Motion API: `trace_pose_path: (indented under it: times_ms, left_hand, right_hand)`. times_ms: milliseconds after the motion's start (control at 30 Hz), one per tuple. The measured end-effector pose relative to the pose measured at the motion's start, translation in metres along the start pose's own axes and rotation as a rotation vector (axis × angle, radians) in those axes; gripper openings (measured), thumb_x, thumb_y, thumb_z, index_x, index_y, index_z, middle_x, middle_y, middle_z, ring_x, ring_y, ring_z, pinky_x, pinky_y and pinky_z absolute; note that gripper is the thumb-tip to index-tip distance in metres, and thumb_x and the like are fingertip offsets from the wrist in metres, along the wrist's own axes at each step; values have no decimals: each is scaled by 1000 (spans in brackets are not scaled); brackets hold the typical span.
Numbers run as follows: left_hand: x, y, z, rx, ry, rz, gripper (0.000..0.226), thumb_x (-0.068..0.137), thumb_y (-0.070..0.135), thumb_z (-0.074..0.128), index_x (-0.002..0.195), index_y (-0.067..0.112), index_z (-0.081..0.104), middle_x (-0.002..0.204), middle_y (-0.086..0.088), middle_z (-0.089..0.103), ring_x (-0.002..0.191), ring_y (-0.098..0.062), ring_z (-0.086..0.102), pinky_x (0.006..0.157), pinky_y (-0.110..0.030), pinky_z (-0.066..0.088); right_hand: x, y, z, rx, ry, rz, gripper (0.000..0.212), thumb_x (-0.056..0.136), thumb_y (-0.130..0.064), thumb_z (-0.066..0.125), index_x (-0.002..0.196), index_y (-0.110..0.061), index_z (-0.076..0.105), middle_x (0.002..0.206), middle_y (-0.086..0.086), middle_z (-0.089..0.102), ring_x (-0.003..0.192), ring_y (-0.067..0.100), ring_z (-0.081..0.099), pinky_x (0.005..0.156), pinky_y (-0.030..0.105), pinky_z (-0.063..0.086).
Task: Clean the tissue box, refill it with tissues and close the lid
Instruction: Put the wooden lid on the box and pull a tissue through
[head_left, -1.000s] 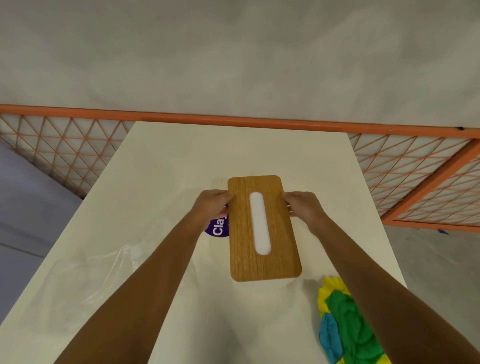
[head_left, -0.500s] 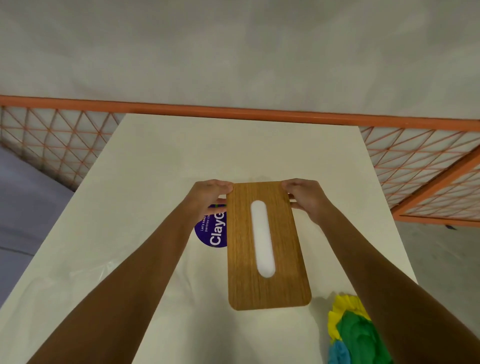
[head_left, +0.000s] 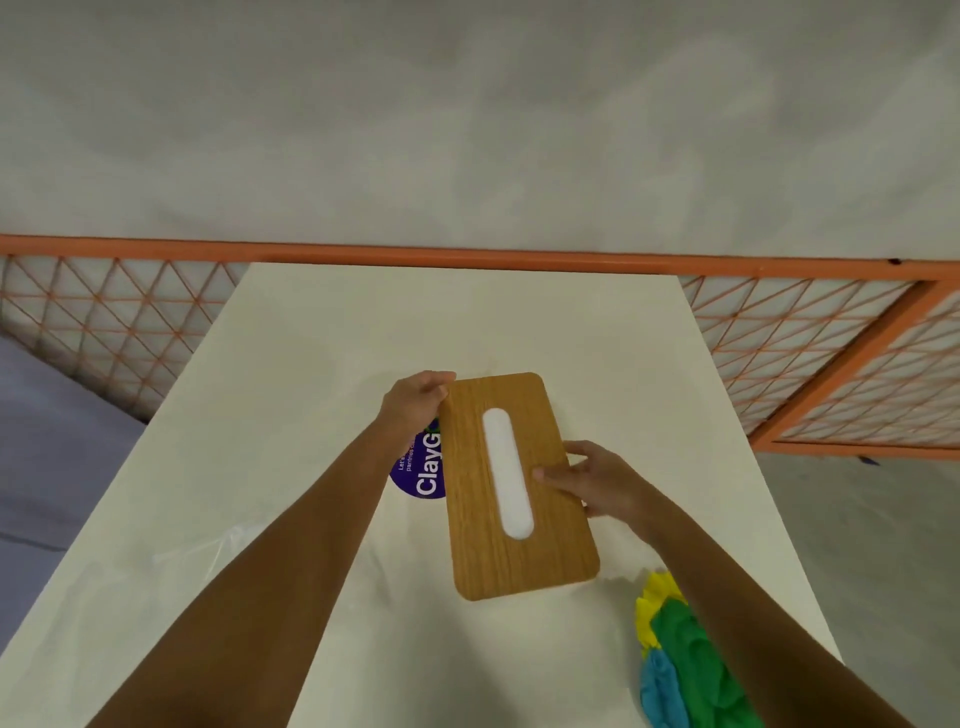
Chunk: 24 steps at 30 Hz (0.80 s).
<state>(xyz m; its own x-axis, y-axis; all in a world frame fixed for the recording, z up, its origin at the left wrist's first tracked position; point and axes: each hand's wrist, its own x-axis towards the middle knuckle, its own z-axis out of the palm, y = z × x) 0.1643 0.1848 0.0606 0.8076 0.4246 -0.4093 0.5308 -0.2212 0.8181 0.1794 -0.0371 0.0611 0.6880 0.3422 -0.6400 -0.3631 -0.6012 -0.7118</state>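
Observation:
The tissue box shows only its wooden lid, a rounded oak-grain rectangle with a long slot through which white tissue shows. It sits in the middle of the white table. My left hand grips the lid's far left corner. My right hand holds the lid's right edge halfway down, thumb lying on top of the wood. The box body below the lid is hidden.
A purple round label reading "ClayG" peeks out left of the lid. Crumpled yellow, green and blue cloths lie at the near right. Clear plastic wrap lies at the near left. An orange mesh railing runs behind the table.
My right hand slid from the lid's far right corner down to the middle of its right edge. The left hand stayed at the far left corner. The lid looks slightly turned.

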Motion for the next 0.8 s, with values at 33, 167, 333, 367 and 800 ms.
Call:
trace_pose_path:
  times_ms: [33,167,333,367,800]
  left_hand:
    - [-2,-2,-3,31,2,4,30,96,22,48,125,22,56,128,-6,57,110,-29,58,98,-42,48]
    - [-10,-13,-15,53,31,-20,30,96,21,49,124,15,55,126,-12,58,111,-32,57,95,-43,49]
    - [-32,-23,-30,124,113,-16,31,97,19,44,123,6,55,125,-15,58,116,-33,54,101,-43,45]
    - [-36,-24,-33,165,136,-15,31,98,19,43,123,5,56,125,-15,58,116,-33,53,103,-43,43]
    - [-74,-41,-68,327,-42,-113,50,80,11,69,125,3,50,117,-14,63,106,-27,62,98,-35,48]
  right_hand:
    - [-11,10,3,-8,-37,46,77,78,-37,70,142,-19,30,111,4,58,99,19,59,77,29,52]
    - [-40,41,17,21,-25,156,87,71,-46,73,141,-20,29,117,5,55,96,20,59,76,32,56]
    - [-58,47,35,295,40,225,51,73,-45,73,104,-7,56,101,19,61,84,31,66,74,38,58]
    - [-58,43,37,369,44,218,47,75,-40,72,101,-6,56,101,22,62,84,32,66,72,38,58]
    - [-23,8,39,263,418,-99,49,87,-15,59,134,-12,45,130,8,55,116,26,54,97,35,44]
